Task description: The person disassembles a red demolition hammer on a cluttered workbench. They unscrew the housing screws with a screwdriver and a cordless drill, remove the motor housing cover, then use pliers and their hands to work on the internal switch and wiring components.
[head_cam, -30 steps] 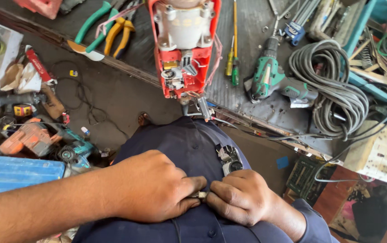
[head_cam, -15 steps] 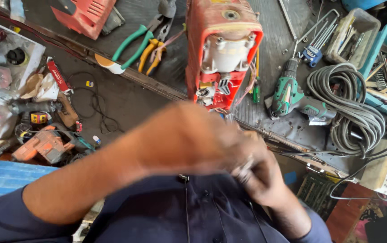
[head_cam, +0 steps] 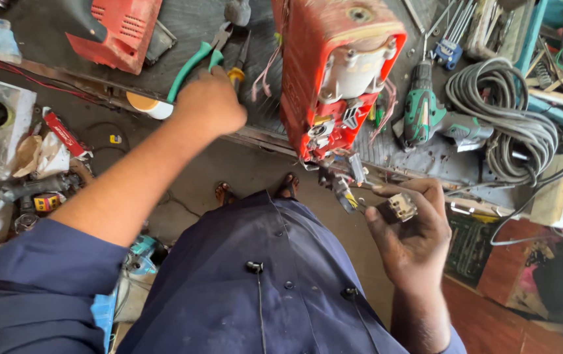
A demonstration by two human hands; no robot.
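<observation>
My left hand (head_cam: 209,105) reaches out over the workbench edge and closes on the green-handled pliers (head_cam: 197,59) lying there, next to yellow-handled pliers (head_cam: 237,65). My right hand (head_cam: 409,229) is held near my waist, gripping a small cream-coloured electrical part (head_cam: 401,207) and a thin tool (head_cam: 344,193) that points toward the open underside of the red machine (head_cam: 334,72). That machine stands on the bench with loose wires and terminals hanging at its lower end.
A red cover (head_cam: 121,29) lies at the bench's back left. A green drill (head_cam: 422,108) and a coiled grey cable (head_cam: 511,118) sit to the right. Tools and parts litter the floor at left (head_cam: 32,170). My sandalled feet (head_cam: 255,190) stand below the bench edge.
Both hands were together at my waist; now my left hand has stretched forward onto the green pliers, and my right hand has lifted toward the red machine with the small part.
</observation>
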